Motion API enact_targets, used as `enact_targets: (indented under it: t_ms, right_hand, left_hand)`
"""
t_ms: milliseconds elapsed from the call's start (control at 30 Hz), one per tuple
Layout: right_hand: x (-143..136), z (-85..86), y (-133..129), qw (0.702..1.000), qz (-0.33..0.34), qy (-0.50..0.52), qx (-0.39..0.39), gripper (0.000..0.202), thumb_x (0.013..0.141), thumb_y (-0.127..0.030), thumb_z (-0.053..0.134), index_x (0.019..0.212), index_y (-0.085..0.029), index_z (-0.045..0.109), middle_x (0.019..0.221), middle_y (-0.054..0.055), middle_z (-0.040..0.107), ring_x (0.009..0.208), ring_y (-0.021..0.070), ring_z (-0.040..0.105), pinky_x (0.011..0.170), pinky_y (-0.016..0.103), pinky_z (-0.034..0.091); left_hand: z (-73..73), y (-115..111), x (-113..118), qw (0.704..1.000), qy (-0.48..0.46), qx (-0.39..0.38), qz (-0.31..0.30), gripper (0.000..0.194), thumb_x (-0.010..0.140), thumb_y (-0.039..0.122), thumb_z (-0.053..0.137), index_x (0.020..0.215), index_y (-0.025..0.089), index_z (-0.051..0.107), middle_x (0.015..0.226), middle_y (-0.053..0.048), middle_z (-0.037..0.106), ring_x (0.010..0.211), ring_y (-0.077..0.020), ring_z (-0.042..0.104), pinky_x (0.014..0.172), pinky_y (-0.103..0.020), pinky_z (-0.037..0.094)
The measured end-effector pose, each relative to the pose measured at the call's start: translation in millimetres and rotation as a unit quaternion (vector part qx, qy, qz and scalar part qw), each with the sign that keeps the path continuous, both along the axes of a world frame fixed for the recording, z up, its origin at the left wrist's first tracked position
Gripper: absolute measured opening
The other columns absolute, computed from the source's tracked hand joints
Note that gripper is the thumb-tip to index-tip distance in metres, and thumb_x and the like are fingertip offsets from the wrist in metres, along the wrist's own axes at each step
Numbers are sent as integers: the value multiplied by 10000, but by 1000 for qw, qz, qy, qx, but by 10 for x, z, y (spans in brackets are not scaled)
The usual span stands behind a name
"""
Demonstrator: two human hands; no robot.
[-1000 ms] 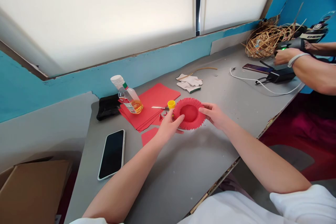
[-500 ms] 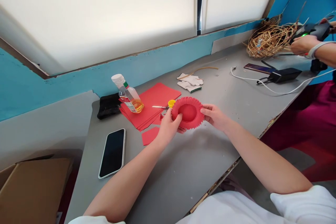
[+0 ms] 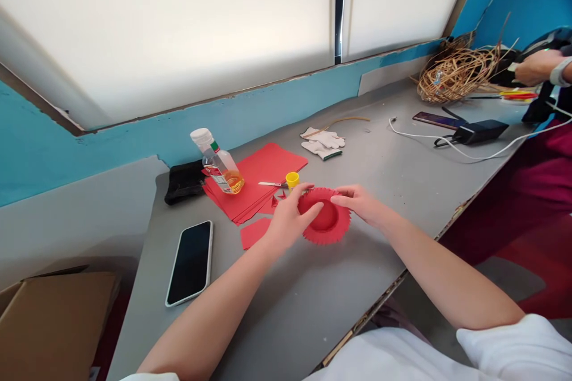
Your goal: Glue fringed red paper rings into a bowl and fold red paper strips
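At far left, beside the desk [image 3: 295, 309], note one box [image 3: 58, 315]. On the desk, count one phone [image 3: 190, 262], screen dark, and beyond it one pouch [image 3: 183, 183]. Next, find one bottle [image 3: 221, 166], partly filled, standing on red sheets [image 3: 268, 161] — several, too overlapped to count. Nearer, find one loose red piece [image 3: 254, 232], at least two small scraps [image 3: 274, 200], one blade [image 3: 270, 183] and one yellow pot [image 3: 292, 180].

Centre now: see one red disc [image 3: 328, 238] above the desk, between both hands. Gripped at its left side by the left hand [image 3: 290, 214], thumb over the sunken middle, other fingers partly hidden. Pinched at the upper right rim by the right hand [image 3: 357, 202]. Judge the fringing as done wherever the rim shows, and the hollow as formed. Judge as left: releasing the disc, not yet set down; also sheets lying flat, apparently unused.

Behind, count apparently two gloves [image 3: 324, 140], with one strip [image 3: 346, 119] lying across. Further right, count one cable [image 3: 451, 146], a second phone [image 3: 435, 120], one adapter [image 3: 482, 132], one cane bundle [image 3: 460, 74] and — at the edge — one co-worker's hand [image 3: 538, 66].
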State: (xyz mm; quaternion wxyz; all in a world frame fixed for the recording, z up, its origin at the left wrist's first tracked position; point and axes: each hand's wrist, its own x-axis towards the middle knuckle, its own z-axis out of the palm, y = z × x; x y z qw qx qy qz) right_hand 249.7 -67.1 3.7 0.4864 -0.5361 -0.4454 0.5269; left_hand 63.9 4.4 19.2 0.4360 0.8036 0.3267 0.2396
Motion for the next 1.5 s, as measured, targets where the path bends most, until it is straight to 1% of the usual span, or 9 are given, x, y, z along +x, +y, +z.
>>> enact_targets:
  t_ms: [267, 567, 667, 800, 933, 1167, 1333, 1400, 1500]
  right_hand:
    - [-81, -14, 7, 1000, 3, -16, 14, 279, 756, -446, 580, 852, -203, 677, 823, 17, 657, 741, 152, 569, 654, 273, 444]
    - [-104, -37, 19, 1000, 8, -8, 13, 273, 755, -438, 586, 847, -197, 677, 811, 22, 658, 728, 157, 571, 639, 275, 444]
    - [-85, -37, 15, 1000, 12, -13, 1, 281, 757, -447, 580, 844, -197, 673, 822, 27, 661, 740, 167, 578, 651, 287, 449]
    - [-58, -21, 2, 999, 20, -42, -11, 312, 748, -468, 580, 818, -179, 673, 761, 25, 646, 680, 155, 559, 597, 278, 432]
    - [-51, -8, 3, 999, 15, -29, -19, 335, 725, -484, 597, 842, -182, 681, 775, 34, 653, 669, 157, 559, 581, 281, 432]
    - [-55, 17, 7, 999, 5, -19, -30, 339, 718, -447, 617, 916, -179, 679, 841, 63, 670, 738, 191, 591, 618, 300, 458]
    - [-62, 63, -25, 999, 3, -43, 4, 295, 723, -429, 620, 845, -168, 683, 706, 23, 629, 625, 140, 539, 544, 265, 412]
    - [-47, 65, -36, 998, -4, -68, 15, 292, 714, -436, 626, 824, -171, 682, 678, 15, 615, 597, 134, 517, 522, 264, 392]
    - [-27, 52, -50, 993, 3, -118, 27, 275, 703, -435, 633, 785, -176, 676, 657, 7, 602, 580, 134, 501, 508, 267, 377]
  left_hand:
    - [-85, -11, 19, 993, 10, 114, 9, 390, 880, 317, 459, 1269, 292, 447, 1210, -9, 556, 1071, -201, 520, 848, -301, 443]
    - [-134, -27, 25, 993, 5, 116, 18, 315, 896, 298, 431, 1200, 275, 511, 1140, -12, 592, 1011, -181, 543, 827, -281, 447]
    - [-101, -18, 18, 996, 2, 89, 14, 313, 882, 319, 456, 1186, 283, 520, 1143, -7, 589, 1014, -184, 541, 815, -279, 453]
    - [-28, 34, -5, 999, 8, -19, -29, 405, 832, 419, 518, 1215, 289, 497, 1051, -21, 616, 899, -186, 582, 721, -278, 480]
    - [-23, 84, -9, 991, -17, -106, -74, 375, 822, 437, 521, 1130, 229, 574, 1030, -48, 627, 908, -202, 587, 748, -297, 485]
    - [-82, 103, 11, 987, -85, -126, -54, 342, 838, 385, 513, 1117, 190, 555, 1114, -66, 599, 985, -209, 571, 809, -316, 479]
    - [-72, 95, 11, 981, -104, -154, -48, 337, 820, 370, 549, 1103, 187, 558, 1098, -70, 603, 957, -205, 579, 789, -318, 485]
    - [-35, 96, 0, 977, -109, -171, -60, 353, 807, 354, 572, 1116, 184, 555, 1082, -67, 610, 950, -201, 582, 791, -314, 483]
    - [43, 106, -28, 970, -72, -200, -121, 365, 786, 344, 600, 1111, 178, 580, 1000, -52, 640, 923, -201, 591, 773, -298, 481]
